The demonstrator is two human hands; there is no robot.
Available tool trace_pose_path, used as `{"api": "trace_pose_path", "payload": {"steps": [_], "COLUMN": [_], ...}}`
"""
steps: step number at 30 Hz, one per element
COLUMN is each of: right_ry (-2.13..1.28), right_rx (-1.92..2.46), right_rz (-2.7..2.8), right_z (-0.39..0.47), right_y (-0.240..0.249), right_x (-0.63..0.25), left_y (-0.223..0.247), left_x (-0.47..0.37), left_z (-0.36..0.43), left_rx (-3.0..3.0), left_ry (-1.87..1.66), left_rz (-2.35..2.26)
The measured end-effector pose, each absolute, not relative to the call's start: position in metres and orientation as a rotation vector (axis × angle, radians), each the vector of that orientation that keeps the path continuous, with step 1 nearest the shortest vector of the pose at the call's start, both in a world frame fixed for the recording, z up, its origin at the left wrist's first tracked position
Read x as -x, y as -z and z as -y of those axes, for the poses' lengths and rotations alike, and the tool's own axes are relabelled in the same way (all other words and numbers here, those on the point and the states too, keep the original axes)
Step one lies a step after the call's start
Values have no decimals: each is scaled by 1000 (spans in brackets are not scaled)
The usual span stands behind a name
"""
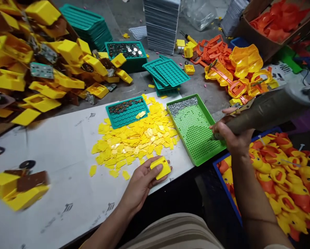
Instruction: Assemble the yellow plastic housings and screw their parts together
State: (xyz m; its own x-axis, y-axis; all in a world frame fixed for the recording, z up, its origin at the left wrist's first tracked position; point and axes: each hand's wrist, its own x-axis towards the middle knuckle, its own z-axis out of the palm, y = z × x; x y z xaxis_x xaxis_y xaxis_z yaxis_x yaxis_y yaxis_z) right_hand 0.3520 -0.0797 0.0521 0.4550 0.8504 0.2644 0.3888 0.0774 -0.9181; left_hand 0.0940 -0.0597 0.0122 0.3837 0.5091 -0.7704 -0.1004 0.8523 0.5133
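White-papered bench (66, 155). Block (161, 168) above its near edge, pinched between thumb and fingers of left hand (143, 177). Right hand (234, 136) wrapped round driver (266, 109), tip by green tray (201, 145). Judgement: steady block, driver square to screw. Count: one held block, one driver, one green tray; screws (183, 104), plates (134, 141) uncountable.

On the white sheet (77, 155), at the left of the frame, a dark slanted logo (68, 207) was repeated; its letters looked like "JM", but this was not certain. The faint print (49, 224) beside it was not readable.
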Motion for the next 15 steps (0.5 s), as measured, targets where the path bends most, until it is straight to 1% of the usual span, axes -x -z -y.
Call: {"api": "trace_pose_path", "payload": {"steps": [4, 7, 11, 15], "right_ry": [-275, -178, -151, -188], "right_rx": [1433, 1381, 1187, 1166], "right_rz": [994, 940, 930, 968], "right_z": [55, 35, 13, 6], "right_y": [-43, -29, -17, -15], "right_x": [-341, -338, -339, -338], "left_y": [-11, -9, -6, -4], "left_x": [-111, -120, -125, -126], "left_z": [59, 58, 56, 54], "left_rx": [-385, -379, -390, -400], "left_ry": [-347, -288, -233, -213], "left_rz": [-1095, -1070, -1064, -1075]}}
